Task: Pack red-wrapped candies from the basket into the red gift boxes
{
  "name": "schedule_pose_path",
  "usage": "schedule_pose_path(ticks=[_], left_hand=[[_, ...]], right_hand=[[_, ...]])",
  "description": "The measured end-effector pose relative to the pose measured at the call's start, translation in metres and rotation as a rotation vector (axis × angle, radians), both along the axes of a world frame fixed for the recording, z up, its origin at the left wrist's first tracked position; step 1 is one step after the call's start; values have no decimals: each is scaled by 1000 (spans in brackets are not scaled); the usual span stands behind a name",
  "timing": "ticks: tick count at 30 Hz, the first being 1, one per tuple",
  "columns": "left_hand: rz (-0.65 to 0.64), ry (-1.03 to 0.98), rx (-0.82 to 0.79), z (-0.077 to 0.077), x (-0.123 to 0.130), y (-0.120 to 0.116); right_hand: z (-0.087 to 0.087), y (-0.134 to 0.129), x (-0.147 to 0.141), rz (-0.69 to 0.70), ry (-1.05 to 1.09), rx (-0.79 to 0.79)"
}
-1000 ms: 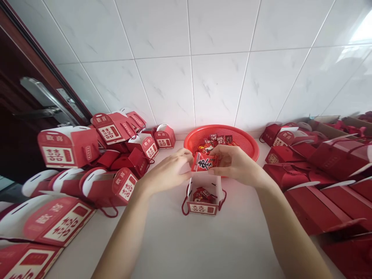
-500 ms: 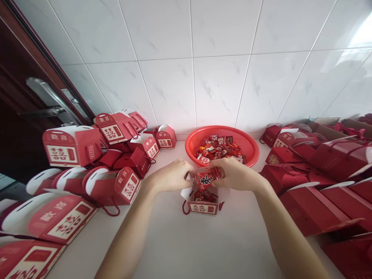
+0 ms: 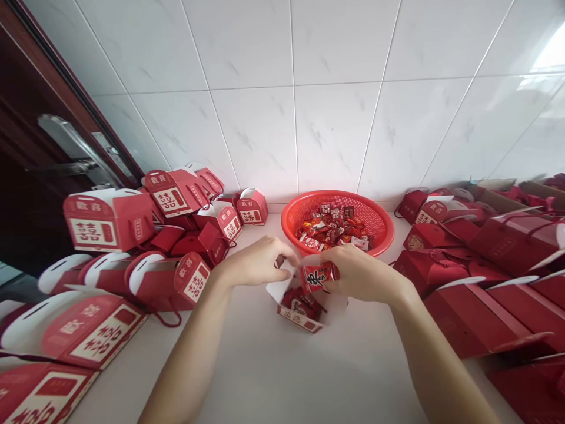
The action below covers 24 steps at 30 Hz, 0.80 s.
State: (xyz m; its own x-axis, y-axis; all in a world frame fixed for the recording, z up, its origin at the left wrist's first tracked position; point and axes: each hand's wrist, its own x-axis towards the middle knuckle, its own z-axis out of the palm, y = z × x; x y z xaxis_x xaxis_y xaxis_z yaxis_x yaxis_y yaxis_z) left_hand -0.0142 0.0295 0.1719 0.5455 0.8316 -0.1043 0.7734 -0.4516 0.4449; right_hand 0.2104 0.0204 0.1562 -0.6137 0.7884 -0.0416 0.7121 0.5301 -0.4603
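A small red-and-white gift box [image 3: 301, 320] stands with its top spread open on the white tabletop, several red-wrapped sweets [image 3: 301, 301] inside. My left hand [image 3: 261, 261] is closed at the box's back left edge, thumb against the white flap. A dark bit shows between its fingers, too small to name. My right hand [image 3: 359, 272] pinches a red snack packet [image 3: 316, 277] with large black lettering, tilted over the box's opening. That hand covers the box's right side. Right behind both hands is a red plastic basket [image 3: 289, 221] of wrapped sweets.
Several red gift boxes [image 3: 112, 221] are stacked and lined up on the left, beside a dark door with a metal handle [image 3: 73, 147]. More red boxes [image 3: 468, 312] crowd the right side. A white tiled wall [image 3: 339, 129] rises behind the basket.
The gift box has turned, its front now angled down to the right, and shifted slightly left. The left hand has moved a little left. The packet stays in the right hand.
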Motion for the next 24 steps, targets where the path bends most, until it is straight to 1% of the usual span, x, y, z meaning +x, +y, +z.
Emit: schedule_pose_path(ticks=[3,7,10,13,16,21,24], left_hand=[[-11,-39,-25,-2,1,2],[10,-62,-43,-6,5,7],[41,-6,-16,-9,7,10],[4,38,-54,-9,6,11],[-46,38,-76,-8,5,8],[-52,-45,-16,-4,6,3],[-46,-55,6,-5,8,3]], right_hand=[[3,-1,0,49,12,-44],[4,-2,-1,23,-3,-47],[2,-1,-3,-4,-61,-17],[0,-3,-7,-22,-102,37],[-1,-7,-12,-8,-145,48],[-1,-13,-18,50,-234,57],[-1,-15,-22,33,-236,92]])
